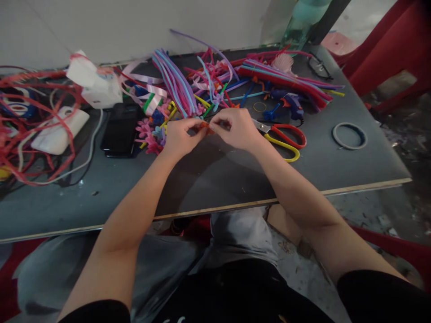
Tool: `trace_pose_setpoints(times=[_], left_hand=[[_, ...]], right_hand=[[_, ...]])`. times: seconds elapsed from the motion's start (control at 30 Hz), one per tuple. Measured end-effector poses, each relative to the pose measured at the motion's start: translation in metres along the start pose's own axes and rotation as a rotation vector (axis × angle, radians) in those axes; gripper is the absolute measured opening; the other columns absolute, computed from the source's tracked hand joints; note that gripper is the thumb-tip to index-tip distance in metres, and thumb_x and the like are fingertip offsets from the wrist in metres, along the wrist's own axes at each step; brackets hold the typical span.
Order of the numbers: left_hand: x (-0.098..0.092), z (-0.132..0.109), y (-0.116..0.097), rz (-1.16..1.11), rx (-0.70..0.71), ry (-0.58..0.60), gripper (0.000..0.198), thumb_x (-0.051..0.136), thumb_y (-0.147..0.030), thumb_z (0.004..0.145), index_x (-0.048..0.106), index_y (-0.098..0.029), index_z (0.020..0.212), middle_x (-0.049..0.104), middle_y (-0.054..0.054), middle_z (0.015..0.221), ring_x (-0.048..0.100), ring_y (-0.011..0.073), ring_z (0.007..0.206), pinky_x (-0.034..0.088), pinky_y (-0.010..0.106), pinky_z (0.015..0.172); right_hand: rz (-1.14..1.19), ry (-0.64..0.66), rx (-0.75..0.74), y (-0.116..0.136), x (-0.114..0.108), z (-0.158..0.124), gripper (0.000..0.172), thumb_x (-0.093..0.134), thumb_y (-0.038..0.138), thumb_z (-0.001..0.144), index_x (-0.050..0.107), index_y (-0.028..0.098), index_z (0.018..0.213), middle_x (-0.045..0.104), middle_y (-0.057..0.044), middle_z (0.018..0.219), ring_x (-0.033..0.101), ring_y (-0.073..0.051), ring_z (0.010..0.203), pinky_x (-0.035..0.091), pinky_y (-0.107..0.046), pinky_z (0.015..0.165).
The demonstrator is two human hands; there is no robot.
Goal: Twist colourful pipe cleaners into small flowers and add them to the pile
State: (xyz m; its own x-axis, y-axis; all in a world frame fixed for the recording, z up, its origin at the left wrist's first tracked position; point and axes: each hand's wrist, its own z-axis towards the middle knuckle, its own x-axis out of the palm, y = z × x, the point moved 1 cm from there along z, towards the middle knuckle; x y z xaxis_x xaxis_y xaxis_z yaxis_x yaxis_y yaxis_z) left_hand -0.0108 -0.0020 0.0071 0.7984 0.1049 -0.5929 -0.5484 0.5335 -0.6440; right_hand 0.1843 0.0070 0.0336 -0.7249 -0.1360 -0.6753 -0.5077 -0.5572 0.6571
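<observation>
A small orange-red piece (206,127) is pinched between my two hands, above the dark table. My left hand (183,136) has its thumb and fingers closed on the piece's left side. From the right, my right hand (235,128) grips the same piece with its fingertips, its other fingers curled. Most of the piece is hidden by my fingers. Scissors with red and yellow handles (292,137) lie just right of my right hand. Pink and blue fuzzy flower shapes (148,136) lie left of my left hand.
Bundles of fuzzy stems (177,83) lie along the back of the table (215,179). A glue gun (292,102) sits behind the scissors, and a grey ring (350,136) is at right. At left are a black phone (119,132), a white power strip (59,132) and tangled red cord.
</observation>
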Motion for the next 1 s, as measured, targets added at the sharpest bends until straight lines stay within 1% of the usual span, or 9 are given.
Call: trace_pose_setpoints(times=[0.17, 0.3, 0.43, 0.53, 0.63, 0.73, 0.8, 0.87, 1.0], left_hand=[[-0.001, -0.002, -0.007, 0.041, 0.067, 0.031, 0.023, 0.065, -0.037, 0.090, 0.078, -0.018, 0.086, 0.079, 0.002, 0.083, 0.073, 0.0163, 0.077, 0.057, 0.026, 0.075], [0.000, -0.003, -0.009, 0.006, 0.073, 0.020, 0.023, 0.065, -0.037, 0.091, 0.078, -0.019, 0.082, 0.078, 0.001, 0.080, 0.073, 0.0159, 0.076, 0.058, 0.027, 0.076], [0.004, 0.000, 0.002, -0.138, -0.067, -0.039, 0.026, 0.073, -0.043, 0.087, 0.078, -0.018, 0.089, 0.080, 0.004, 0.085, 0.074, 0.0168, 0.078, 0.061, 0.027, 0.076], [0.010, 0.002, 0.015, -0.275, -0.210, -0.059, 0.036, 0.077, -0.051, 0.083, 0.077, -0.017, 0.095, 0.080, 0.006, 0.085, 0.074, 0.0158, 0.071, 0.060, 0.025, 0.064], [0.017, 0.002, 0.023, -0.353, -0.310, -0.082, 0.045, 0.073, -0.059, 0.085, 0.076, -0.017, 0.101, 0.079, 0.007, 0.084, 0.072, 0.0142, 0.062, 0.052, 0.021, 0.049], [0.022, 0.001, 0.022, -0.404, -0.338, -0.086, 0.050, 0.065, -0.064, 0.090, 0.076, -0.018, 0.107, 0.079, 0.007, 0.087, 0.074, 0.0150, 0.068, 0.050, 0.020, 0.047], [0.024, 0.001, 0.018, -0.428, -0.337, -0.085, 0.052, 0.058, -0.065, 0.094, 0.076, -0.018, 0.108, 0.079, 0.006, 0.086, 0.075, 0.0153, 0.072, 0.052, 0.020, 0.050], [0.025, 0.001, 0.015, -0.443, -0.338, -0.085, 0.053, 0.054, -0.064, 0.097, 0.076, -0.019, 0.110, 0.078, 0.006, 0.084, 0.075, 0.0155, 0.073, 0.054, 0.021, 0.053], [0.028, 0.001, 0.016, -0.464, -0.346, -0.065, 0.047, 0.062, -0.060, 0.094, 0.076, -0.018, 0.112, 0.078, 0.006, 0.087, 0.074, 0.0154, 0.073, 0.058, 0.023, 0.059]], right_hand=[[0.130, 0.086, -0.009, -0.010, -0.001, 0.004, 0.018, 0.061, 0.028, 0.091, 0.072, 0.016, 0.085, 0.069, -0.004, 0.079, 0.057, -0.014, 0.074, 0.045, -0.030, 0.074], [0.270, 0.096, 0.032, -0.018, 0.003, 0.005, 0.026, 0.068, 0.041, 0.089, 0.072, 0.016, 0.080, 0.069, -0.004, 0.075, 0.059, -0.014, 0.072, 0.048, -0.029, 0.069], [0.445, 0.023, 0.117, -0.025, 0.012, 0.007, 0.046, 0.071, 0.061, 0.084, 0.071, 0.015, 0.079, 0.069, -0.005, 0.073, 0.060, -0.013, 0.068, 0.049, -0.026, 0.063], [0.511, -0.048, 0.210, -0.031, 0.020, 0.009, 0.054, 0.059, 0.067, 0.091, 0.073, 0.015, 0.088, 0.069, -0.005, 0.074, 0.056, -0.010, 0.061, 0.046, -0.023, 0.054], [0.456, -0.068, 0.193, -0.034, 0.026, 0.009, 0.040, 0.064, 0.053, 0.092, 0.075, 0.016, 0.100, 0.072, -0.005, 0.082, 0.062, -0.012, 0.068, 0.049, -0.023, 0.059], [0.287, -0.121, 0.121, -0.032, 0.029, 0.008, 0.023, 0.066, 0.032, 0.090, 0.077, 0.016, 0.102, 0.075, -0.007, 0.092, 0.068, -0.016, 0.083, 0.055, -0.029, 0.074], [0.175, -0.165, 0.103, -0.031, 0.029, 0.007, 0.022, 0.061, 0.024, 0.089, 0.078, 0.017, 0.101, 0.076, -0.007, 0.097, 0.068, -0.017, 0.086, 0.055, -0.031, 0.080], [0.096, -0.184, 0.095, -0.030, 0.027, 0.006, 0.024, 0.058, 0.020, 0.088, 0.078, 0.018, 0.100, 0.076, -0.007, 0.099, 0.067, -0.017, 0.084, 0.054, -0.032, 0.081], [-0.002, -0.151, 0.051, -0.028, 0.024, 0.004, 0.027, 0.056, 0.016, 0.084, 0.077, 0.018, 0.100, 0.075, -0.008, 0.101, 0.066, -0.018, 0.085, 0.052, -0.032, 0.081]])
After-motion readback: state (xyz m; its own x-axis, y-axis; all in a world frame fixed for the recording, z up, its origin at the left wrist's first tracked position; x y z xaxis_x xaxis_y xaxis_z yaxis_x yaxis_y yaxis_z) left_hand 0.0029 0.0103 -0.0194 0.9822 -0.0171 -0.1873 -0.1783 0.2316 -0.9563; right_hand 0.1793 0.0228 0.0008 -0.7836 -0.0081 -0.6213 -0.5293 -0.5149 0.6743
